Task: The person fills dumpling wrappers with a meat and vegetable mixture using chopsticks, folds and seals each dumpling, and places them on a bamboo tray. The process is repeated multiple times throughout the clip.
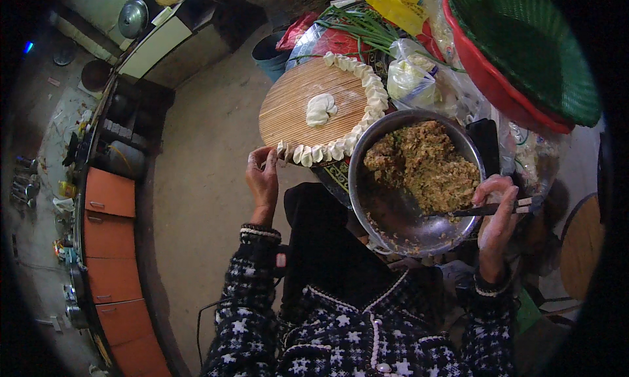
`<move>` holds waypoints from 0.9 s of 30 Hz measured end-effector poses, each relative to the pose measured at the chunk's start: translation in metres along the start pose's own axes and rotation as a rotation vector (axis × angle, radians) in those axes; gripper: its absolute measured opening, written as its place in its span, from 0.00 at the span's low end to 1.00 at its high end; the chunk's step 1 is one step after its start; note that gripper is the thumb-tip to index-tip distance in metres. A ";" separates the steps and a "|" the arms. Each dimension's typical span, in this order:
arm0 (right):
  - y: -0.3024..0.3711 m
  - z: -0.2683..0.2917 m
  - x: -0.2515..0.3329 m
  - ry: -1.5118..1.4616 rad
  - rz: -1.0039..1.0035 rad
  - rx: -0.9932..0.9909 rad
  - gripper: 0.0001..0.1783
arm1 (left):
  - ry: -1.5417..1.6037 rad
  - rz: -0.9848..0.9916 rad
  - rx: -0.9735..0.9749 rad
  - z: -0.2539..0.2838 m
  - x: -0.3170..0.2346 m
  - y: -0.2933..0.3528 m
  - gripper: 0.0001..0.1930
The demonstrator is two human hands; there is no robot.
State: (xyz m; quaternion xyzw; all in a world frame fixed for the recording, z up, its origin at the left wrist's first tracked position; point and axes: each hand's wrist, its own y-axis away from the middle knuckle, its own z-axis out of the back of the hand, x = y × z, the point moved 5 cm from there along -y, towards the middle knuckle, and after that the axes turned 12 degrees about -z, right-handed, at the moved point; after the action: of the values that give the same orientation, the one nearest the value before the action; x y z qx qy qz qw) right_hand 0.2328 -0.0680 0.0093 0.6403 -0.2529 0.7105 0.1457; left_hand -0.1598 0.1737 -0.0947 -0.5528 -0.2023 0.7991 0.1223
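My left hand is at the near left edge of a round slatted wooden board, its thumb and fingertips pinched on the end dumpling of a row. That row of white folded dumplings curves along the board's near and right edge. A small stack of dough wrappers lies on the board's floured middle. To the right, a steel bowl holds minced filling with green bits. My floury right hand grips dark chopsticks at the bowl's right rim, their tips inside by the filling.
Green onions and plastic bags lie beyond the board. Nested red and green baskets stand at the far right. A bucket is behind the board. Orange cabinets line the left wall.
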 end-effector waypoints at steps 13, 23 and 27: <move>0.002 -0.010 0.029 0.310 0.108 0.391 0.04 | -0.490 -0.357 0.282 -0.071 -0.025 -0.058 0.14; 0.006 -0.011 0.031 0.441 0.127 0.536 0.07 | -0.519 -0.245 0.266 -0.100 -0.025 -0.065 0.11; 0.008 -0.010 0.026 0.383 0.070 0.512 0.07 | 0.088 0.074 0.189 -0.095 -0.036 -0.059 0.09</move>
State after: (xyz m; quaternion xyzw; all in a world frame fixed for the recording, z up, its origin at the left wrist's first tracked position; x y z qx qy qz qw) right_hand 0.2164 -0.0725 0.0333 0.5017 -0.0559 0.8632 0.0001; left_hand -0.0597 0.2292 -0.0673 -0.5805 -0.0998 0.7935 0.1530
